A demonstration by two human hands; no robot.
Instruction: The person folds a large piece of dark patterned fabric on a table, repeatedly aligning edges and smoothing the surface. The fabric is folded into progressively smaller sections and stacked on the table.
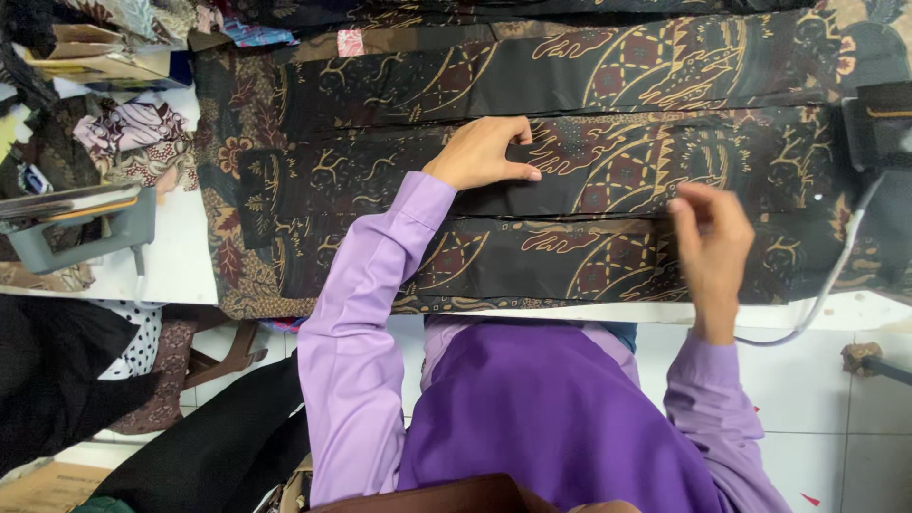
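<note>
In the head view, long folded strips of black cloth with gold and red batik pattern (608,161) lie across the white tabletop (180,266), reaching its near edge. The left hand (484,152) rests flat on the middle strip, fingers spread and gripping nothing. The right hand (712,247) is above the nearest strip, fingers (686,204) loosely bent; if they pinch the cloth, I cannot tell. A grey iron (81,228) stands near the tabletop's left edge.

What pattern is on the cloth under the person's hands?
The cloth is black with gold and dark red batik-style motifs, seen clearly in the head view.
</note>
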